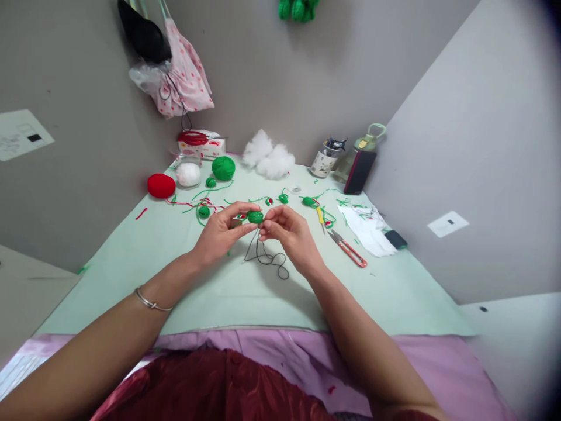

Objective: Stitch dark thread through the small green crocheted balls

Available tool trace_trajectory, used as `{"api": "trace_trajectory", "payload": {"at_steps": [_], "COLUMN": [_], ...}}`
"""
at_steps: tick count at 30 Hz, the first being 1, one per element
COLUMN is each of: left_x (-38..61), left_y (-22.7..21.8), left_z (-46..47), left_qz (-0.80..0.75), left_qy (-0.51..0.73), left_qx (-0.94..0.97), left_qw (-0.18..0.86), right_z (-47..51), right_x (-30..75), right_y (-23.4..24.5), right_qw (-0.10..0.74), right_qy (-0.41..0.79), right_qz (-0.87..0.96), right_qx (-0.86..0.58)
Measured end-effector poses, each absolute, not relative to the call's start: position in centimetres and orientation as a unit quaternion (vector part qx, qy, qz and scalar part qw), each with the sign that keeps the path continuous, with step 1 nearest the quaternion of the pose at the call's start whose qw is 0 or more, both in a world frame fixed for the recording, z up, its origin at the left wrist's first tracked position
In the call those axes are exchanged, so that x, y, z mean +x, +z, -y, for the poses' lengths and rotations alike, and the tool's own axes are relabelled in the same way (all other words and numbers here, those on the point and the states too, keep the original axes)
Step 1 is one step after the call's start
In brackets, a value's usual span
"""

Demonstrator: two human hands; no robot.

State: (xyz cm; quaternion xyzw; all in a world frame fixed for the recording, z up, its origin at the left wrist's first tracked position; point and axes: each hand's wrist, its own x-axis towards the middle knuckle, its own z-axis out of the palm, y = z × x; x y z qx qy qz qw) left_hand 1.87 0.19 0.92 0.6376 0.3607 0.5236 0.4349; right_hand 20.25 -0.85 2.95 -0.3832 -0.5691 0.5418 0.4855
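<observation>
Green crochet piece (pixel 255 217) — in left hand (pixel 220 230), curled right hand (pixel 290 233) alongside.

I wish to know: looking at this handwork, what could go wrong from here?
The small green piece is pinched by the left hand and might slip. The dark cord trails in loose loops below, so it may tangle. The red-handled snips lie to the right of the right hand; a careless sideways move might touch their blades.
</observation>
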Motion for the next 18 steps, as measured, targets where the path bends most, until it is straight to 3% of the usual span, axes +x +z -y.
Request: {"api": "trace_trajectory", "payload": {"at_steps": [3, 8, 11, 15, 18], "left_x": [1.8, 1.9, 2.1, 1.7, 1.2], "left_y": [0.7, 1.0, 1.2, 1.4, 1.6], "left_z": [-0.1, 0.1, 0.1, -0.2, -0.6], "left_qz": [-0.371, -0.381, -0.37, -0.375, -0.387], "left_qy": [0.503, 0.473, 0.488, 0.5, 0.469], "left_qx": [0.648, 0.658, 0.649, 0.626, 0.635], "left_qw": [0.436, 0.446, 0.452, 0.467, 0.476], "right_z": [1.1, 1.5, 1.7, 1.8, 2.1], "right_x": [20.4, 20.4, 20.2, 21.4, 24.8], "right_y": [3.2, 3.5, 3.7, 6.6, 11.1], "right_qw": [0.476, 0.414, 0.441, 0.543, 0.543], "right_qy": [0.478, 0.269, 0.202, 0.289, 0.395], "right_qz": [0.623, 0.735, 0.747, 0.679, 0.633], "right_qx": [-0.396, -0.465, -0.455, -0.401, -0.386]}}
